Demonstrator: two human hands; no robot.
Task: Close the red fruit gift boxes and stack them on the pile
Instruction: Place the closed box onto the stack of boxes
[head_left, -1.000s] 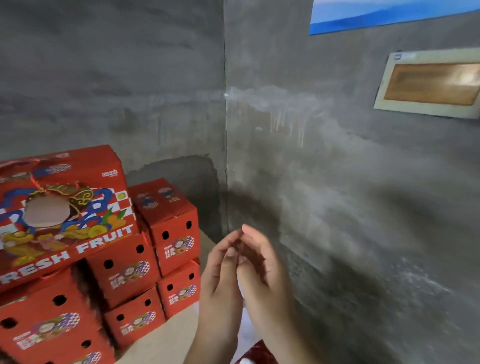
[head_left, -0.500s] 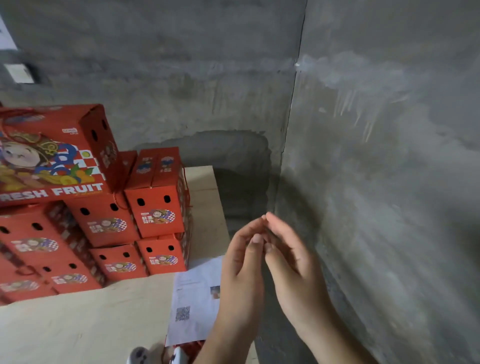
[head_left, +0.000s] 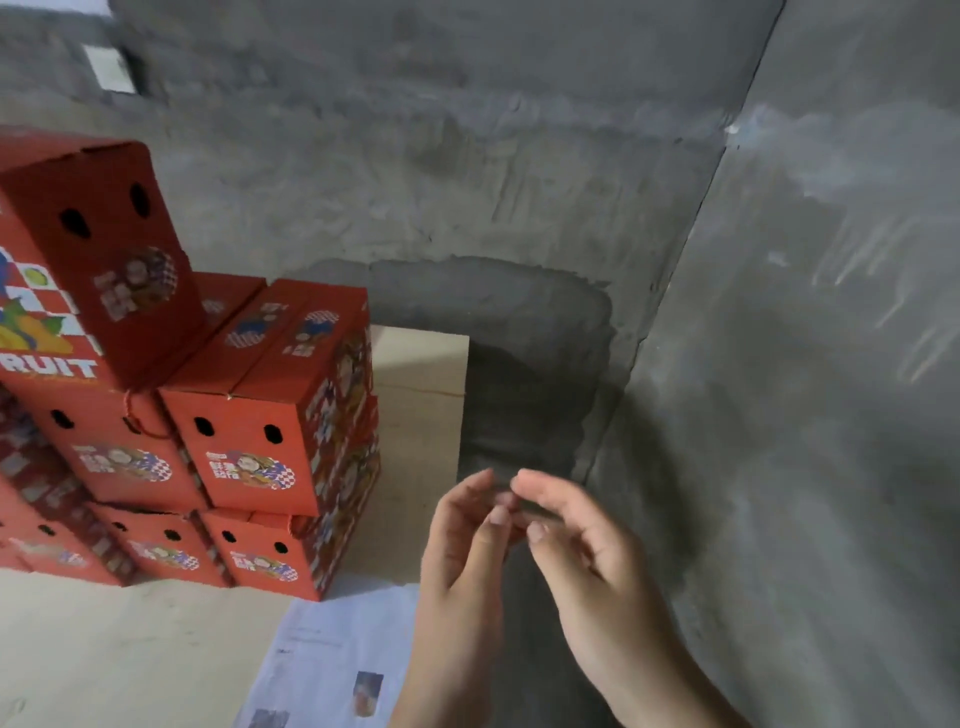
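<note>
Red box pile (head_left: 208, 415) sits left of both hands (head_left: 519, 545).

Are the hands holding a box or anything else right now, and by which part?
No box. The left hand and right hand meet at the fingertips, apart from the red box pile; whether they pinch something tiny cannot be told.

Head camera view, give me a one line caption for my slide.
Both hands, left and right, raised empty with fingertips meeting beside the pile of closed red fruit boxes on a wooden platform.
</note>
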